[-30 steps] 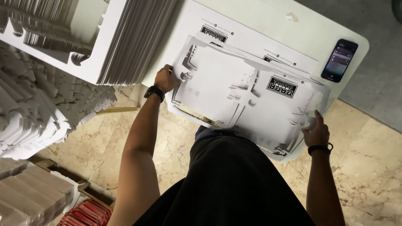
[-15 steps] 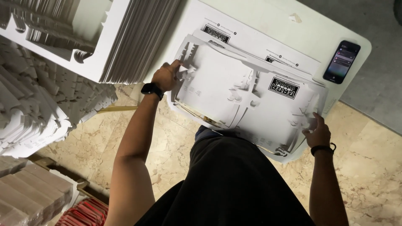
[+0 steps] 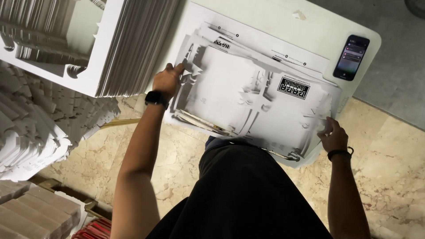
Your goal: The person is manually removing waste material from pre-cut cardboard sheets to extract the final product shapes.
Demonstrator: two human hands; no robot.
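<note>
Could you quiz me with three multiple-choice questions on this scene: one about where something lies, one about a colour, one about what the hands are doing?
1. Where does the phone lie?
A. on the floor
B. near the table's far right corner
C. on the tall stack

2. What colour are the flat cardboard sheets?
A. white
B. blue
C. green

3. How are the sheets held?
A. by one hand only
B. by no hand
C. by the left hand and the right hand at opposite ends

Answers: B, it lies on the white table near that corner; A, they look white with black print; C, each hand grips one end.
</note>
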